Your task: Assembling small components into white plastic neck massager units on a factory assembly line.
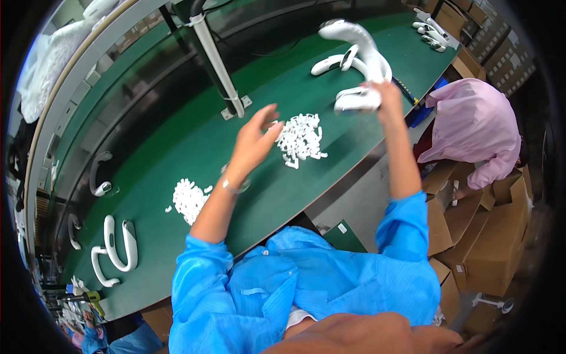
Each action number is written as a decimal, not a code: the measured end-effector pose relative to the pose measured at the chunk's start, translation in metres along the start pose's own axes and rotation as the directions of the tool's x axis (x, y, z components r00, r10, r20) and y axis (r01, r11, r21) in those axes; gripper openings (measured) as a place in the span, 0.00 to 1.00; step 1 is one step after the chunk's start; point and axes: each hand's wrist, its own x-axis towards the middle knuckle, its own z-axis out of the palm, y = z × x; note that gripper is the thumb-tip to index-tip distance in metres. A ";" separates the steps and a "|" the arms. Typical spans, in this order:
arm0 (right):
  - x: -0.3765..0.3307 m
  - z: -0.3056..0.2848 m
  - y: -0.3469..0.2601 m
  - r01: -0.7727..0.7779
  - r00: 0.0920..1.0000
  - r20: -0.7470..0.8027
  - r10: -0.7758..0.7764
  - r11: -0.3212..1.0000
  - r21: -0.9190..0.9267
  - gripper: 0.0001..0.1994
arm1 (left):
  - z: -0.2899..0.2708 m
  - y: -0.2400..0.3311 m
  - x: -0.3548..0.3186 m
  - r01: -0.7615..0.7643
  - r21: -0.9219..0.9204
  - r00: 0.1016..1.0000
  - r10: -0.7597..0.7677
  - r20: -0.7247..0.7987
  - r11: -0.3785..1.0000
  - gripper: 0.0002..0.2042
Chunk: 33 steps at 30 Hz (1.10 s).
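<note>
My right hand [388, 99] is closed at the end of a large white curved plastic part [367, 52] over the far right of the table. Next to those fingers is a smaller white curved piece [356, 100]; whether the hand also touches it is hard to tell. Another white curved part [328, 65] lies just behind. My left hand [254, 141] hovers with its fingers apart and nothing in them. Beside its fingertips lies a heap of small white plastic pieces [302, 138]. A second heap of small white pieces [190, 202] is partly hidden by my left forearm.
On the green table [283, 189], white curved parts [121, 248] lie at the left, and several more [432, 32] at the far right. A metal post [217, 65] rises from the tabletop. To the right, a person in pink [477, 121] bends over open cardboard boxes [486, 236].
</note>
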 end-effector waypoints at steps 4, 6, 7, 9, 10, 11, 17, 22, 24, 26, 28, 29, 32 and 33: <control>0.142 -0.111 -0.035 0.042 0.976 -0.202 -0.082 0.980 -0.195 0.13 | -0.050 0.002 -0.031 0.111 -0.047 0.993 -0.113 -0.022 0.993 0.18; 0.196 -0.132 -0.032 -0.035 0.905 -0.423 -0.036 0.987 -0.159 0.15 | -0.076 -0.001 -0.048 0.204 -0.041 0.974 -0.207 -0.094 0.978 0.17; 0.213 -0.141 -0.027 -0.029 0.908 -0.417 -0.041 0.986 -0.161 0.15 | -0.087 -0.009 -0.055 0.249 -0.050 0.956 -0.253 -0.150 0.967 0.17; 0.250 -0.154 -0.010 -0.070 0.712 -0.699 -0.065 0.984 -0.163 0.15 | -0.106 -0.023 -0.067 0.312 -0.046 0.914 -0.313 -0.256 0.949 0.17; 0.265 -0.163 0.000 -0.071 0.720 -0.692 -0.058 0.985 -0.157 0.15 | -0.114 -0.026 -0.074 0.336 -0.032 0.893 -0.329 -0.309 0.941 0.17; 0.275 -0.171 0.011 -0.092 0.674 -0.734 -0.087 0.976 -0.200 0.16 | -0.122 -0.032 -0.082 0.334 -0.035 0.890 -0.327 -0.319 0.942 0.17; 0.269 -0.188 0.021 -0.380 0.725 -0.671 -0.156 0.721 -0.579 0.21 | -0.140 -0.031 -0.095 0.466 -0.014 0.765 -0.411 -0.496 0.885 0.17; 0.184 -0.203 0.019 0.101 0.980 0.081 -0.182 0.102 -0.990 0.20 | -0.153 -0.033 -0.114 0.464 0.006 0.748 -0.388 -0.538 0.886 0.16; 0.155 -0.200 0.037 0.277 0.889 0.314 -0.333 -0.156 -0.948 0.16 | -0.154 -0.033 -0.119 0.489 0.019 0.731 -0.398 -0.554 0.872 0.16; 0.165 -0.215 0.045 0.164 0.900 0.225 -0.374 -0.189 -0.968 0.17 | -0.157 -0.039 -0.116 0.489 -0.021 0.709 -0.411 -0.573 0.872 0.16; 0.186 -0.220 0.051 0.172 0.873 0.249 -0.419 -0.213 -0.962 0.16 | -0.157 -0.044 -0.111 0.473 -0.019 0.722 -0.399 -0.564 0.881 0.16; 0.195 -0.220 0.054 0.072 0.872 0.178 -0.457 -0.240 -0.968 0.15 | -0.157 -0.045 -0.106 0.454 -0.039 0.732 -0.398 -0.553 0.890 0.16; 0.229 -0.222 0.061 -0.089 0.850 0.072 -0.522 -0.278 -0.956 0.11 | -0.160 -0.044 -0.101 0.436 -0.047 0.733 -0.385 -0.561 0.899 0.16; 0.241 -0.219 0.062 -0.150 0.852 0.013 -0.523 -0.269 -0.951 0.10 | -0.161 -0.044 -0.106 0.442 -0.047 0.718 -0.385 -0.580 0.896 0.16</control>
